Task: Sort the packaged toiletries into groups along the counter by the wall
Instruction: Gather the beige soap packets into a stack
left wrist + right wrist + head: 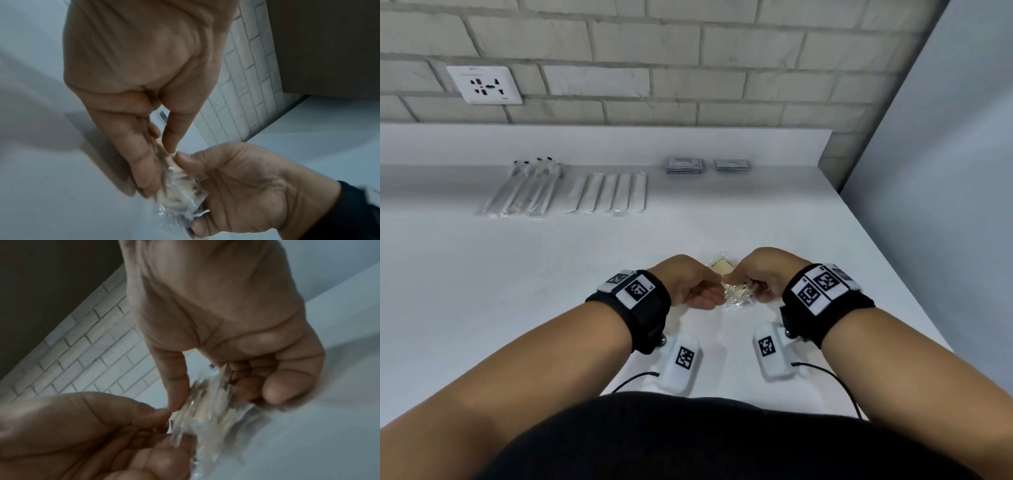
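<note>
- A wall socket (484, 84) sits in the white brick wall (688, 68) at far left, above the counter's upstand.
- On the white counter (500, 274), by the wall, lies a row of clear-wrapped long packets with black tips (524, 188), fanned side by side.
- Just beside them on the right is a row of white long sachets (607, 193), edges touching.
- Further right are a stack of grey square packets (685, 165) and, near it, a smaller grey stack (732, 165).
- The left hand (688, 284), fingers curled together, pinches the left side of a bunch of small clear packets (738, 295) held over the counter's near middle.
- A beige packet (720, 266) shows just behind the hands; whether it lies on the counter I cannot tell.
- The right hand (765, 277), thumb against curled fingers, grips the bunch's right side.
- In the left wrist view the crinkled wrapping sits between both hands; it is blurred.
</note>
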The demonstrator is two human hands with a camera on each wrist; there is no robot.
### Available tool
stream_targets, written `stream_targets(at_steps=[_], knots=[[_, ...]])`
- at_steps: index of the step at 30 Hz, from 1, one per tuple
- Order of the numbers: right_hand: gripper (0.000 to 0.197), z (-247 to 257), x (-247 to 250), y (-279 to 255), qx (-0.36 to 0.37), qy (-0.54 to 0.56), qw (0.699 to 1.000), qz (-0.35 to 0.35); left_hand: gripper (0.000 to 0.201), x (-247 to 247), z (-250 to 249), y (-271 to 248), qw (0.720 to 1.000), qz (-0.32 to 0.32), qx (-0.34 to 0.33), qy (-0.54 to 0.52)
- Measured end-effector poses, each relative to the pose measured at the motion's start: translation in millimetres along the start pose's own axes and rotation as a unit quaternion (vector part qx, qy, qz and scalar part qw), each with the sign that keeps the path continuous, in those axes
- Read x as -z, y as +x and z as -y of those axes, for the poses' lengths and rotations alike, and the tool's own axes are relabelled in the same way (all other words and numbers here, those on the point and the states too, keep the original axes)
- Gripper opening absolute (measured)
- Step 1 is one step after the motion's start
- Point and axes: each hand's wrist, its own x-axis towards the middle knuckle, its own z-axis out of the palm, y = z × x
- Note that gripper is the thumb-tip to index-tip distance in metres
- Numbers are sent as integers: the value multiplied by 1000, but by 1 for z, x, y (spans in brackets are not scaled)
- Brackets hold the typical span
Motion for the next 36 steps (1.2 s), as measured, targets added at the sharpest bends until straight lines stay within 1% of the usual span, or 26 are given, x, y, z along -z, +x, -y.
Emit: stream_targets(at_steps=[2,4,6,7,8,9,10,11,12,14,16,18,20,23,25,27,30,33,36], knots=[[19,3,-3,0,12,-27,1000,0,15,2,1,-1,1000,8,-8,-19],[11,9,-7,0,59,-82,995,-9,16,7,0,-4,999,16,-32,-28],[23,17,-8,1,138,-164,976,-37,19,13,-4,-8,997,-3,-75,-14],[28,22,-7,0,178,-207,960,-66,28,18,-6,-9,994,-32,-102,9],[29,27,-5,-1,217,-239,941,-98,44,24,-7,-9,987,-73,-131,51],[29,31,-3,0,250,-263,923,-127,61,30,-8,-6,974,-114,-156,115],[31,34,-3,1,279,-281,907,-142,75,37,-10,-4,955,-146,-175,192],[33,36,-3,2,302,-301,894,-141,83,41,-10,-1,933,-162,-181,265],[37,36,-6,5,315,-316,886,-130,85,43,-10,1,914,-167,-178,324],[43,30,-13,10,316,-332,882,-107,81,42,-7,6,889,-166,-164,394],[52,22,-16,14,293,-329,891,-108,72,39,-3,11,878,-170,-169,415],[62,17,-12,18,265,-323,902,-111,66,37,0,16,878,-176,-175,409],[67,13,-7,19,248,-308,914,-95,64,36,1,20,886,-180,-174,390],[70,11,-11,18,266,-280,921,-60,63,32,1,26,900,-162,-181,363],[67,11,-18,20,279,-276,918,-52,61,28,1,28,903,-152,-188,355],[62,11,-21,22,279,-279,917,-60,58,28,2,28,902,-162,-190,353],[61,10,-18,23,281,-292,910,-91,54,31,5,26,878,-183,-188,401],[69,10,-23,21,310,-322,889,-100,50,29,6,26,864,-178,-209,422],[69,12,-30,19,301,-386,864,-117,51,27,7,26,853,-174,-220,441]])
